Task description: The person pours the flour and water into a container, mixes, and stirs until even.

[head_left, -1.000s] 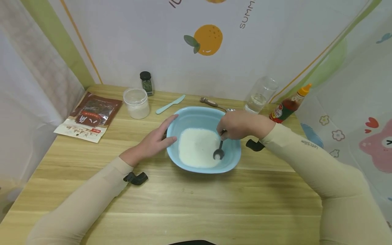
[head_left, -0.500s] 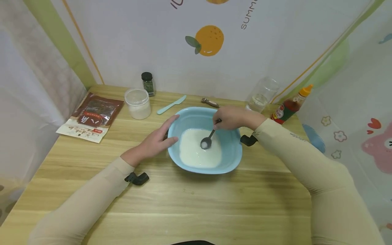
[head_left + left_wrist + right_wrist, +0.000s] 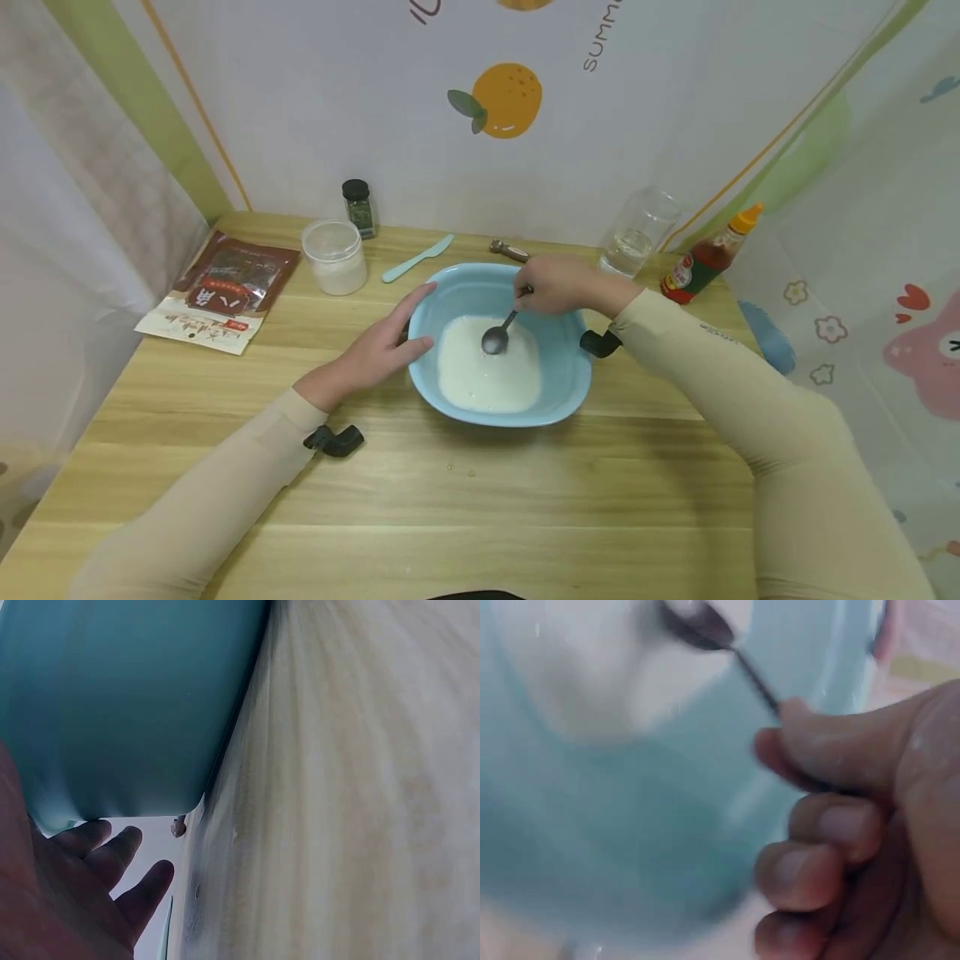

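A light blue plastic basin (image 3: 566, 383) holds a pool of milky white liquid (image 3: 487, 379). My right hand (image 3: 551, 285) pinches the handle of a dark spoon (image 3: 495, 340) between thumb and forefinger, its other fingers curled below. The spoon's bowl slants down over the liquid; in the right wrist view the spoon (image 3: 697, 626) is blurred, with white at its bowl. At the basin's left side rests my left hand (image 3: 375, 346), thumb at the rim. In the left wrist view, extended fingers (image 3: 116, 855) spread beside the basin wall (image 3: 135, 712).
Behind the basin lie a pale green knife (image 3: 417, 258) and a brown-handled utensil (image 3: 510, 250). A jar of white powder (image 3: 335, 262), a black-capped spice jar (image 3: 358, 208) and a brown packet (image 3: 225, 287) stand left. A glass (image 3: 633, 242) and a sauce bottle (image 3: 705, 262) are right.
My right hand has carried the spoon leftward and toward the back of the basin, covering the far utensil's metal end. The left hand keeps its place on the basin.
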The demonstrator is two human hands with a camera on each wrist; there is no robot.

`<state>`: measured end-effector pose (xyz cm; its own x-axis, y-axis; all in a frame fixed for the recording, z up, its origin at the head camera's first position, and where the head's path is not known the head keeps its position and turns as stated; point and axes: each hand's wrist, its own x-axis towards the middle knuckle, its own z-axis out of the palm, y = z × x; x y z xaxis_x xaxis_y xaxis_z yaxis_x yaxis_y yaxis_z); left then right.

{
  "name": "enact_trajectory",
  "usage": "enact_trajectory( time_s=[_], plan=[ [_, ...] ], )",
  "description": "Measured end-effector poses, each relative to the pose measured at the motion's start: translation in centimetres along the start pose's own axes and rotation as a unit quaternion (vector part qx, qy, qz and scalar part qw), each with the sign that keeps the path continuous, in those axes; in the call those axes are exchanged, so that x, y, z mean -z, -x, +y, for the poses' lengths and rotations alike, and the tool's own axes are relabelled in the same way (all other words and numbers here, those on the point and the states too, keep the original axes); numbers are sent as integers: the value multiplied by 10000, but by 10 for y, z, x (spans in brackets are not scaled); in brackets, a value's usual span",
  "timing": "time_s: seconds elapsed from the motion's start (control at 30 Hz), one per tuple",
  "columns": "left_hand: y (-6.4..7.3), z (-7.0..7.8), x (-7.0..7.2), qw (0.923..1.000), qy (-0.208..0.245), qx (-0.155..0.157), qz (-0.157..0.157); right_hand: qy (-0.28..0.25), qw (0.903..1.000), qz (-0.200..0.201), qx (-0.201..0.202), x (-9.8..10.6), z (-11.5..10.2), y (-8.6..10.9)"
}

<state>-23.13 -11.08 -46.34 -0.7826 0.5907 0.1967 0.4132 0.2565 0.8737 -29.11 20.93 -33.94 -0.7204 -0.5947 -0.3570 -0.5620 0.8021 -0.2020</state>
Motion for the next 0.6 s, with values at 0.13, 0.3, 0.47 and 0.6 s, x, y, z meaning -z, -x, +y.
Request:
enact_trajectory(
  time_s=[0.13,0.3,0.47,0.6],
  plan=[
    [-1,1,0,10000,52,-4,-51,272,9987,-367,-221,9,15,11],
    [0,0,-1,10000,73,3,-56,211,9985,-497,22,10,15,13],
    [1,0,0,10000,59,29,-30,421,9989,-89,-209,12,11,15],
    [0,1,0,10000,44,26,-34,642,9972,-349,-146,13,11,21]
  ],
)
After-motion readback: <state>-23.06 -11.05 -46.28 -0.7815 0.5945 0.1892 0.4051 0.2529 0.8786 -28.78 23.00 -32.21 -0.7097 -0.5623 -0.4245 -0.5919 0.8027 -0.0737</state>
